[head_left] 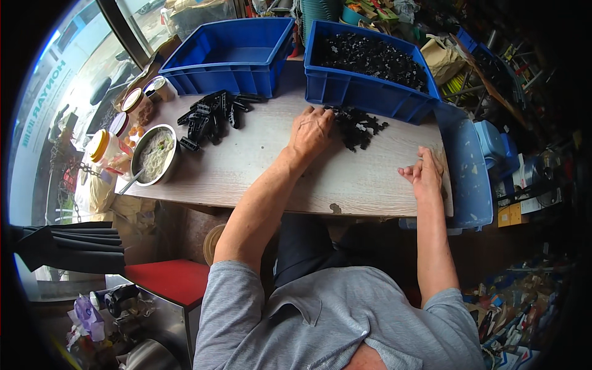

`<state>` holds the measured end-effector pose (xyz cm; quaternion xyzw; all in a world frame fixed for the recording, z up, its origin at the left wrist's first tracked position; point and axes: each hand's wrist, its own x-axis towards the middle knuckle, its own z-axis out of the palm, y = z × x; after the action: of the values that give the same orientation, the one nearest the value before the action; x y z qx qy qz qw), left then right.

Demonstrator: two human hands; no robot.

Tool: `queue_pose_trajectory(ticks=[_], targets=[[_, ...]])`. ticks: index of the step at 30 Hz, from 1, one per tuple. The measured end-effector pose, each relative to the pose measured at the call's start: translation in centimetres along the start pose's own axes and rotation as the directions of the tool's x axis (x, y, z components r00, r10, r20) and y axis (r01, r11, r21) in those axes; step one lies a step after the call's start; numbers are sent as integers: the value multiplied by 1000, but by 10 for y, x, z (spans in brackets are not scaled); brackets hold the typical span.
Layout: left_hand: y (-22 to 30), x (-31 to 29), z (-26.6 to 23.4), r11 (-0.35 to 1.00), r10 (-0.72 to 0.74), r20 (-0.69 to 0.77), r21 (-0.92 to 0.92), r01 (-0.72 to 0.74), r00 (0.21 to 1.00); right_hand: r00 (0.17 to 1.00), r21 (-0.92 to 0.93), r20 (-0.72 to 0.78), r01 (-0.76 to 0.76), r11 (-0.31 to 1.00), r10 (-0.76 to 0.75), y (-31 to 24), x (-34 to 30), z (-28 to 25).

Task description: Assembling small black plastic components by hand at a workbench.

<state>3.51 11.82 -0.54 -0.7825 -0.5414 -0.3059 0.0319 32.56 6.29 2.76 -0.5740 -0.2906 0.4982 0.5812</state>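
Observation:
My left hand (311,132) rests at the left edge of a loose pile of small black plastic pieces (357,128). Its fingers are bent together, and what they hold, if anything, is hidden. Off to the right, my right hand (425,174) is over the table's right end, fingers apart and partly bent, with nothing visible in it. A heap of longer black plastic parts (213,117) lies to the left of my left hand. Behind the loose pile stands a blue crate (370,98) filled with many small black pieces.
Another blue crate (222,77), with its inside floor showing, stands at the back left. A metal bowl of noodles (154,155) with a spoon sits at the table's left edge, beside several lidded jars (108,148). A blue plastic bin (472,179) adjoins the table's right side.

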Motion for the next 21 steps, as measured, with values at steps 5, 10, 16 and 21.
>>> queue_pose_trajectory(ticks=[5, 10, 16, 21], targets=[[8, 1, -4, 999, 3, 20, -43, -2, 1000, 996, -59, 84, -1, 998, 6, 6, -10, 20], [5, 1, -2, 995, 36, -85, -89, -43, 996, 991, -91, 133, -11, 996, 23, 10, -13, 31], [2, 1, 1, 998, 20, -46, -64, -23, 999, 992, -110, 127, 5, 994, 9, 13, -12, 33], [6, -5, -2, 910, -197, -128, -393, 132, 972, 986, -126, 163, -10, 992, 30, 16, -15, 39]])
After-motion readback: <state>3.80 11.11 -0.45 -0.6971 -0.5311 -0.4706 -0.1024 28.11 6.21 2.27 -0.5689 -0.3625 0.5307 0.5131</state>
